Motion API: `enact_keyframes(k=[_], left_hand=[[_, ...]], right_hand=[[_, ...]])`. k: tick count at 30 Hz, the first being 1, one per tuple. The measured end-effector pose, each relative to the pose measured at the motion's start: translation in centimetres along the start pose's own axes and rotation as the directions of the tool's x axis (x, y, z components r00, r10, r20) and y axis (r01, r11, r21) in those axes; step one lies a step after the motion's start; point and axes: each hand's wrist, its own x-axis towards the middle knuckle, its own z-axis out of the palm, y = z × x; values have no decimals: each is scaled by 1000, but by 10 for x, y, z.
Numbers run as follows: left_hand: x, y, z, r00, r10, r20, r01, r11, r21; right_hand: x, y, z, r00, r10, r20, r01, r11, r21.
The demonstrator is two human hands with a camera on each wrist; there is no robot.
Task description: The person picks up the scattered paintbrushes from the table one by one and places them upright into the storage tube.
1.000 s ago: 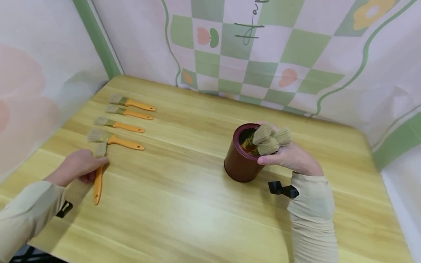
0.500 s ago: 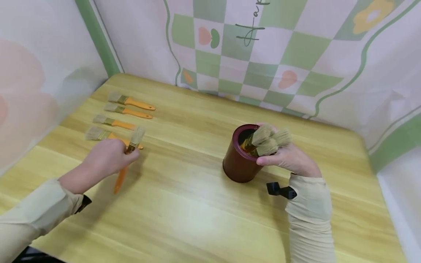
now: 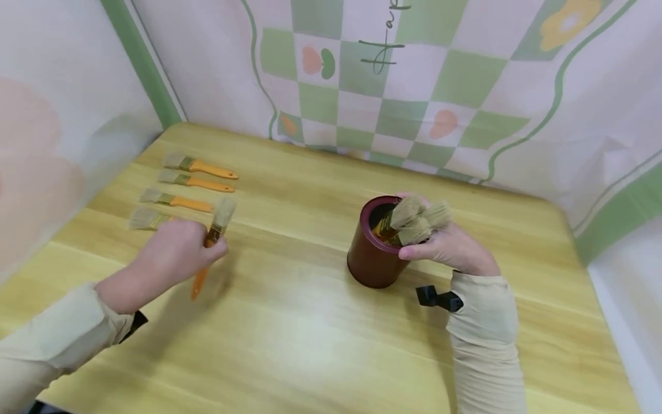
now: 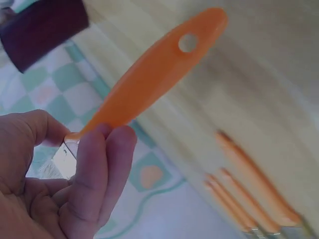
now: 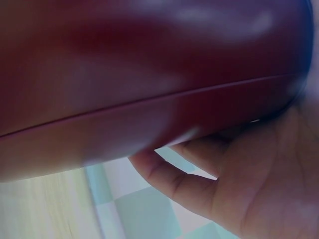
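My left hand [image 3: 173, 250] pinches a paintbrush [image 3: 223, 214] near its metal ferrule and holds it over the table. The bristles point up and away; the orange handle [image 4: 154, 74] hangs down, its hole plain in the left wrist view. A dark red can [image 3: 374, 261] stands upright right of centre. Several paintbrushes [image 3: 414, 221] lean in it, pale bristles up, handles mostly hidden inside. My right hand [image 3: 455, 250] grips the can at its right side, thumb at the near rim. In the right wrist view, its fingers [image 5: 174, 181] curl against the can's smooth wall.
Several more paintbrushes lie in a row at the table's left, such as the farthest brush [image 3: 209, 168]; the nearest one [image 3: 147, 218] is partly covered by my left hand. A checked cloth backdrop [image 3: 372, 109] rises behind the wooden table [image 3: 310, 339].
My left hand has lifted the paintbrush off the table and carried it right, its bristles now tilted up to the right. The right hand keeps its grip on the can, which stays in place.
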Motion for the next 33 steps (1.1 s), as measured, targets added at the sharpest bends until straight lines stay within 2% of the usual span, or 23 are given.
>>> enact_keyframes(k=[3,5,7,9,11,15,19,22,24,26,29,33], left_hand=[[1,18,-9,996,62,-63,-60,998,24],[-3,27,-6,992,84,-92,-83,996,13],[-4,37,-5,981,131,-144,-131,991,11],[-2,47,-6,963,181,-199,-183,983,8],[3,55,-8,939,234,-253,-240,971,9],[11,65,-6,896,317,-310,-325,945,27],[13,70,10,892,360,-272,-361,931,49],[15,74,22,896,382,-225,-383,923,39],[17,78,26,891,395,-227,-398,917,31],[21,82,26,884,401,-242,-409,912,18],[26,89,24,871,415,-263,-426,904,14],[33,99,20,864,428,-263,-444,896,2]], right_hand=[[-2,-1,-4,1000,16,3,-16,1000,10],[-3,1,-3,1000,20,18,-20,1000,4],[-4,2,-3,1000,11,19,-11,1000,4],[-3,3,-3,1000,-16,11,16,1000,6],[-2,3,-4,999,-33,2,33,999,13],[-2,3,-3,999,-36,-14,36,999,5],[-2,3,1,1000,-15,-9,15,1000,15],[-1,5,3,999,-33,1,33,999,16],[-1,5,3,999,-37,-1,37,999,11],[0,5,2,999,-42,-8,42,999,-1],[-1,3,0,1000,-1,-19,1,1000,-4],[-2,4,-1,999,28,-16,-27,999,21]])
